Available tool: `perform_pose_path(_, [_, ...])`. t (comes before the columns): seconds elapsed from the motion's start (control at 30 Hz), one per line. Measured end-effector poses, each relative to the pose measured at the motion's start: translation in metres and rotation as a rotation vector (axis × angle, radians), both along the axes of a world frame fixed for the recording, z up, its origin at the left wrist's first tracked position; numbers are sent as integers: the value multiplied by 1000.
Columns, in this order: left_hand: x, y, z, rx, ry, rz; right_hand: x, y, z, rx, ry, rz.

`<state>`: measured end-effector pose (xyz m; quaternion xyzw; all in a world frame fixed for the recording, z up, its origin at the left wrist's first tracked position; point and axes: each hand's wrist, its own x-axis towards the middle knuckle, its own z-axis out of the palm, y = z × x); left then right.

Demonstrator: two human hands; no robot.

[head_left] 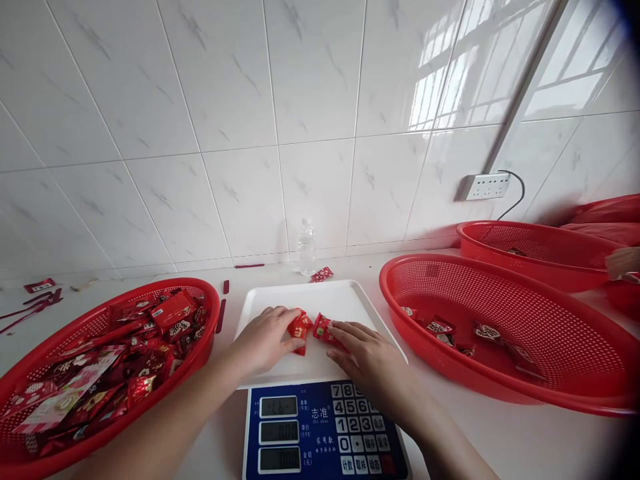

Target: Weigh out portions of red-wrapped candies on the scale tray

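Both hands are over the white tray (320,293) of a digital scale (320,433). My left hand (265,337) pinches a red candy packet (300,328) between thumb and fingers. Just to its right, my right hand (363,350) has its fingers closed over a second red packet (323,327), which is partly hidden under them. The two packets lie close together near the middle of the tray. Below the tray, the blue panel carries three displays and a keypad, partly covered by my right forearm.
At left stands a red basket (213,313) heaped with packets. Another red basket (500,280) at right holds a few, with a third basket (530,230) behind. A clear bottle (307,248) stands by the wall, below a power strip (485,187). Someone else's hand (623,263) shows far right.
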<state>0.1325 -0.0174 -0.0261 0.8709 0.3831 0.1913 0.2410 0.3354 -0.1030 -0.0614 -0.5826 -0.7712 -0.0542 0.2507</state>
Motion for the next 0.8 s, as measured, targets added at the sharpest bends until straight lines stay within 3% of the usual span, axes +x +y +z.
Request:
perform_pose_path(0.23, [16,2,-1,137,246,20,1,-1,0,-20,-7,-14])
perform_pose_path(0.53, [2,-6,5,52,237,-177,6,3,-7,112,-39,-94])
perform_pose_path(0.8, [19,-13,0,137,227,-143,5,4,-11,232,-46,-95])
